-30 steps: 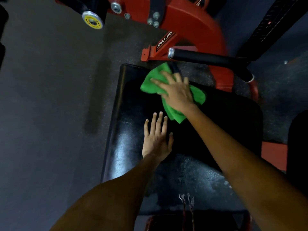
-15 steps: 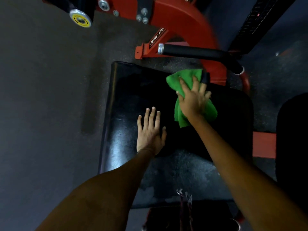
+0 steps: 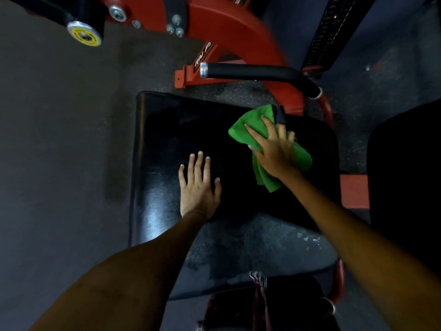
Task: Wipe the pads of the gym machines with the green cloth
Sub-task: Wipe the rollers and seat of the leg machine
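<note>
Two hands are on the black bench (image 3: 162,149). Since a moment ago the right hand (image 3: 274,151) has swung its spread fingers leftward, still pressing the green cloth (image 3: 241,132) flat against the pad's far right part, gripping nothing else. The left hand (image 3: 198,187) has stayed put, open and flat on the pad's middle. The pad gleams on its left side and looks dull and streaked nearer me. Beyond it stand a red frame (image 3: 226,27) and a black handle (image 3: 253,71) over dark speckled floor (image 3: 59,115).

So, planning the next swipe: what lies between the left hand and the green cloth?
In the head view, only bare black pad separates the left hand from the green cloth.
</note>
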A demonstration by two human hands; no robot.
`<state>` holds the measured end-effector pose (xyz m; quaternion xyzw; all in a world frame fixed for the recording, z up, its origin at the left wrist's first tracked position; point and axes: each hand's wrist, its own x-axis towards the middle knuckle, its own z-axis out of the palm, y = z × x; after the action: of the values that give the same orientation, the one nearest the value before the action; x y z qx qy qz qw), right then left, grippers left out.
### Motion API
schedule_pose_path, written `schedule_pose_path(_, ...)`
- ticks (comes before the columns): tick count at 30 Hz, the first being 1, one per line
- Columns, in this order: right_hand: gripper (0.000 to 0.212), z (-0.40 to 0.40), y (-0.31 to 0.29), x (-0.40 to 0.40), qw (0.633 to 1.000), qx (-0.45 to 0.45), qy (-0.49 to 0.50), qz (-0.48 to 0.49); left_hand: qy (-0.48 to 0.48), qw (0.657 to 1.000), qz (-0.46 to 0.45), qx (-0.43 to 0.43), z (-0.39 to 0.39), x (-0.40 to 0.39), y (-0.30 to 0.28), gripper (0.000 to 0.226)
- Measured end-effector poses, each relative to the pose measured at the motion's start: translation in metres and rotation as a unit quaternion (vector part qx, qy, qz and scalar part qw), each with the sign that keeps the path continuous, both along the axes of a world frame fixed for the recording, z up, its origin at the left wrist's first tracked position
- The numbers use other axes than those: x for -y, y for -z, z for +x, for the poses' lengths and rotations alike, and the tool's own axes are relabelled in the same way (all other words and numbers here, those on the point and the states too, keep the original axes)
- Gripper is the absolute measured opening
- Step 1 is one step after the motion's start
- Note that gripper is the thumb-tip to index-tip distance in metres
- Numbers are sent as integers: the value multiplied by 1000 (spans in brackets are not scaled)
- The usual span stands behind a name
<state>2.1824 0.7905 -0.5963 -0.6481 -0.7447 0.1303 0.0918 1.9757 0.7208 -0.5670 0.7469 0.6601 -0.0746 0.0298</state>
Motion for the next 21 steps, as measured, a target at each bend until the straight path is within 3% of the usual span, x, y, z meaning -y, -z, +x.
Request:
schedule_pose_path(2,53,39,13,-1,998,32,-49,21,2,1000,2,-5,0,1,0,60)
schedule_pose_path(4,53,65,19,0,990,-2,139,-1,3,1000,3,-1,0,1,0,60)
schedule_pose_path(6,50,64,21,2,923,-30,376,-78,2,1000,5,7,-1,2,0,60)
schedule_pose_path(7,50,53,17,3,905,-22,413,-103,3,1000,5,6,-1,2,0,60)
schedule_pose_path(8,50,45,12,4,913,-12,391,-117,7,1000,6,2,0,2,0,59)
schedule_pose_path(10,50,39,8,10,967,-9,239,-91,6,1000,7,-7,-1,3,0,60)
schedule_pose_path(12,50,59,15,21,994,9,103,-38,5,1000,8,-6,0,3,1,61)
schedule_pose_path(14,51,87,29,24,986,7,162,-33,1,1000,5,-2,1,3,0,62)
schedule_pose_path(17,53,91,28,20,901,-55,414,-119,-3,1000,1,-7,2,3,0,63)
schedule_pose_path(18,53,78,21,22,898,-40,419,-131,-3,1000,-1,-11,1,4,0,63)
schedule_pose_path(21,51,39,9,47,961,-32,264,-80,-6,1000,-5,-16,1,4,0,64)
